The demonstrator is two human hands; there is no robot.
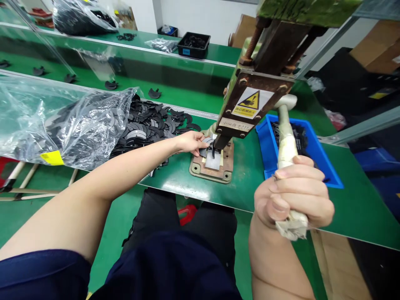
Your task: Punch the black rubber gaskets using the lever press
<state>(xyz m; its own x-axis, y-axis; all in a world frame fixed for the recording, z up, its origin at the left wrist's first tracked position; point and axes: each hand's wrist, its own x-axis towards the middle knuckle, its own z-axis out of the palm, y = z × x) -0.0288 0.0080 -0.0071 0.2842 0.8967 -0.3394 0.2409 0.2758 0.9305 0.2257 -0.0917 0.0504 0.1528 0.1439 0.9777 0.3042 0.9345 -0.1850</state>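
My left hand (pixel 191 142) pinches a curved dark plastic part (pixel 207 143) at the base of a hand press (pixel 229 100). Under the press ram (pixel 221 141) lies a small metal plate (pixel 213 160), with the part's edge beside it. Wrapped round the tape-covered lever handle (pixel 286 141) of the press is my right hand (pixel 295 193), its fingers closed. Left of the press, a heap of similar curved black parts (pixel 150 121) spills from a clear plastic bag (pixel 81 125).
A blue bin (pixel 325 162) with black parts stands right of the press. Behind, a green conveyor belt (pixel 131 85) carries several spaced parts. A black crate (pixel 193 45) and a filled bag (pixel 83 18) sit on the far ledge. The press bears a warning label (pixel 250 102).
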